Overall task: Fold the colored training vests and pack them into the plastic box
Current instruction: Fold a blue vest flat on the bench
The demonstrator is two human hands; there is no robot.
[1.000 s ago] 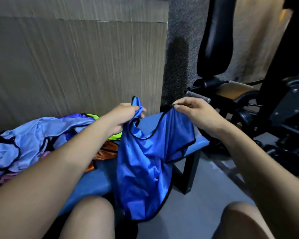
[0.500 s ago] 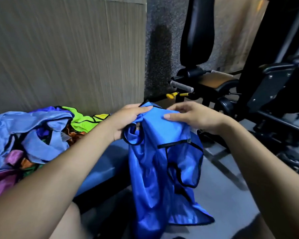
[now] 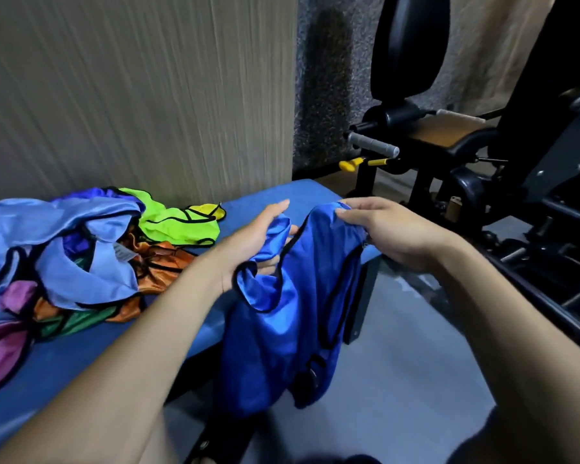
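Along the wall: blue padded bench (image 3: 81,349), running from the near left to the far right end.
Left half of the bench: heap of vests (image 3: 64,256), light blue on top, green, yellow, orange and purple around it.
Right end of the bench: blue vest (image 3: 282,333), black-trimmed, hanging over the front edge toward the floor.
Left hand (image 3: 258,242): grips a bunched strap of the blue vest.
Right hand (image 3: 385,229): fingers curled over and pinching its top fold.

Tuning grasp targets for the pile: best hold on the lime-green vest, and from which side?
Likely the black-trimmed strap loop at the right end of the lime-green vest, approached from the right and above. That end lies free on the blue bench; its left side disappears under the light-blue vest.
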